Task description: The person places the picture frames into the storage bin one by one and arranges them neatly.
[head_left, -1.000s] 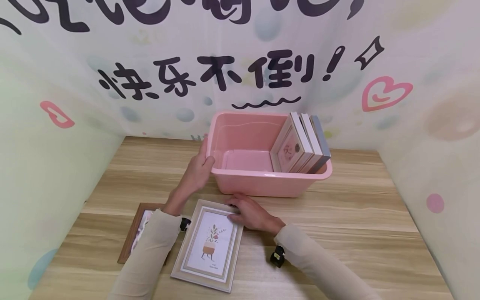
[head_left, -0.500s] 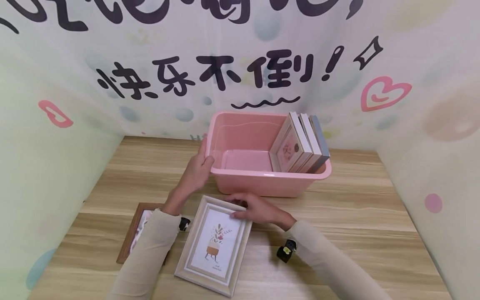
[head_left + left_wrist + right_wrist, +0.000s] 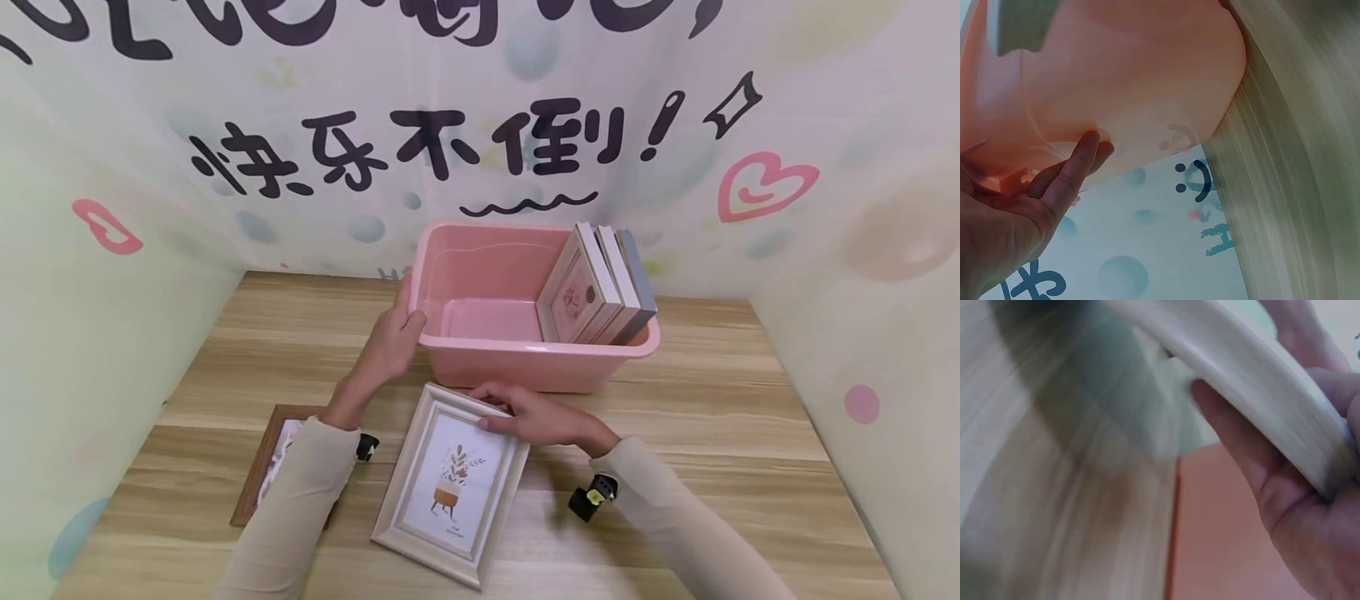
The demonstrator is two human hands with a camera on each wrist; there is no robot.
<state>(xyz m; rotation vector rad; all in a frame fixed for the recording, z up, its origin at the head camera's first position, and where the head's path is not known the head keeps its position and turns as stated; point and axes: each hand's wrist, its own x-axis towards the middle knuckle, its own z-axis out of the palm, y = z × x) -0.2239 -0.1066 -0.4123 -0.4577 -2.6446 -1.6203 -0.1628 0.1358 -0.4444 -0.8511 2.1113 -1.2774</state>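
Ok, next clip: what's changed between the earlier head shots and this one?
The right hand has shifted the plant picture to the person's right, and its far end now looks more raised. Nothing was newly gripped or let go. Unchanged: the left hand holding the pink tub, the frames standing in it, and the brown frame under the left arm.
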